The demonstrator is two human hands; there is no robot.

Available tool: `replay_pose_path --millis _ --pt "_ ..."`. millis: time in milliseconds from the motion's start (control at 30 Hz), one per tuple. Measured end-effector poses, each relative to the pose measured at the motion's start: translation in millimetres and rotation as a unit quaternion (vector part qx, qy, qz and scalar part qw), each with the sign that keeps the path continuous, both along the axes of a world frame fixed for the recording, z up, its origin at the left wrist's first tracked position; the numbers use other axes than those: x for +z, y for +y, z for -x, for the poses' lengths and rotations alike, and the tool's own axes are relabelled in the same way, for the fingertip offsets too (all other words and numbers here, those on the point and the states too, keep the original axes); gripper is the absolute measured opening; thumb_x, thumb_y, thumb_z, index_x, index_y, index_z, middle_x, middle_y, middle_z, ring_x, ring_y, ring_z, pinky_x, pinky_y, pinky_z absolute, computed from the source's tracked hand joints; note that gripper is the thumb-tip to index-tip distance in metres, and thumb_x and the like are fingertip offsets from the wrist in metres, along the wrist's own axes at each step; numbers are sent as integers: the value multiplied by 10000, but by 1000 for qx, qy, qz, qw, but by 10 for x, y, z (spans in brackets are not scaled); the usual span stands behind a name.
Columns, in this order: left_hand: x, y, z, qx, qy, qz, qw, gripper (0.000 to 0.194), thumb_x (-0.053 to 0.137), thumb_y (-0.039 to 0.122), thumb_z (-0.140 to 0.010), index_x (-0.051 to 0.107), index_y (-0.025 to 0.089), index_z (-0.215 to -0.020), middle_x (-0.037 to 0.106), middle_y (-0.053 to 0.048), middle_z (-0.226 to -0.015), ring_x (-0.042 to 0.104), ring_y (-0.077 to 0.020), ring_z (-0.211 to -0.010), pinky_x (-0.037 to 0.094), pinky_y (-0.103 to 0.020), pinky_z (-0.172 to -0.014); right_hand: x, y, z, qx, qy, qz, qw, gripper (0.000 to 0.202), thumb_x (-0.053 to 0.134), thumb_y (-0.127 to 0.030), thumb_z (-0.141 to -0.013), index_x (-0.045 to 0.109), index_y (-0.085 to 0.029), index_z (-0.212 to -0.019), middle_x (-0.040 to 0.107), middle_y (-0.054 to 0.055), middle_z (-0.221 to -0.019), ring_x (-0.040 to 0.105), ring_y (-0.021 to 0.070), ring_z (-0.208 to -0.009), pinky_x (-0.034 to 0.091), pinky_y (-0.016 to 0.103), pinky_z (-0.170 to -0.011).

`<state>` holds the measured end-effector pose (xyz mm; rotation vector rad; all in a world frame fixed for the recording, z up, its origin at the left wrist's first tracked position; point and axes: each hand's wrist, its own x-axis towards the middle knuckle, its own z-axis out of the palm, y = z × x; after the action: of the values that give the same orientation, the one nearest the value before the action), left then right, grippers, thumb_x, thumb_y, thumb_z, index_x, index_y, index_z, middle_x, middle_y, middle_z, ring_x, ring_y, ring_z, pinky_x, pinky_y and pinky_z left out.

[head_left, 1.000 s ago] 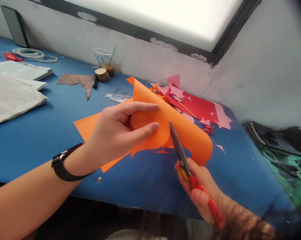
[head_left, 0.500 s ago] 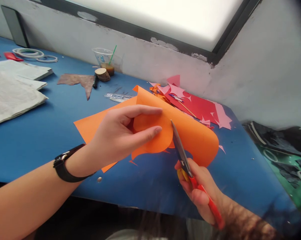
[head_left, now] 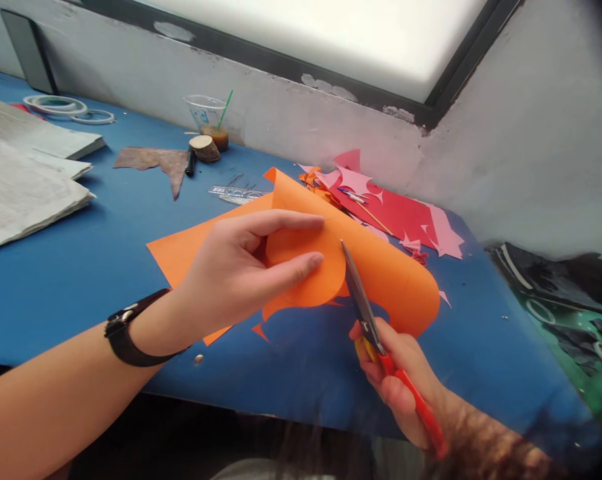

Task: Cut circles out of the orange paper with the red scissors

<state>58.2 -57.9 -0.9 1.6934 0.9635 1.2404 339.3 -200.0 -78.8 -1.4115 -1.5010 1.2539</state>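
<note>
Cup (head_left: 199, 115) w/ brn liquid (head_left: 221, 139), straw (head_left: 225, 109)

No text can be read; the blue print (head_left: 202, 120) on the clear cup (head_left: 211, 113) is too small.

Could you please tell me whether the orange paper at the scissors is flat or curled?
It is curled: the paper bends over into a rounded roll beside the scissors.

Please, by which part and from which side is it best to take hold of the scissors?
I would probably take the scissors by the red handle, coming from the near right. It slants toward the person, while the dark blades point away at the orange paper. The right hand has its grip there.
</note>
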Motion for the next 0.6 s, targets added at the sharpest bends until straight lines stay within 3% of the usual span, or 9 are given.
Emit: replay_pose_path --millis 133,367,600 --pt "9 -9 -7 0 -2 7 1000 324 1010 405 -880 1026 351 -1199 987 -41 -1264 946 -357 -1135 846 -472 -983 -25 -20 -15 -10 85 42 995 874 963 -1016 -763 829 -317 -1271 522 -57 -793 346 157 -672 255 286 -531" --pt "-4 1 14 -1 6 -5 1000 367 1027 429 -893 1023 319 -1244 985 -48 -1227 945 -358 -1082 853 -483 -926 -49 -34 -25 -13 82 39 996 780 991 -914 -801 821 -311 -1267 508 -62 -813 352 154 -680 259 288 -561" --pt "-1 -1 53 -12 -1 36 999 484 1043 431 -943 982 275 -1396 963 -74 -1361 942 -325 -1179 839 -469 -1020 -40 -66 -22 -40 52 44 997 600 1009 -739 -856 829 -312 -1237 602 -24 -878 456 185 -756 388 313 -661"
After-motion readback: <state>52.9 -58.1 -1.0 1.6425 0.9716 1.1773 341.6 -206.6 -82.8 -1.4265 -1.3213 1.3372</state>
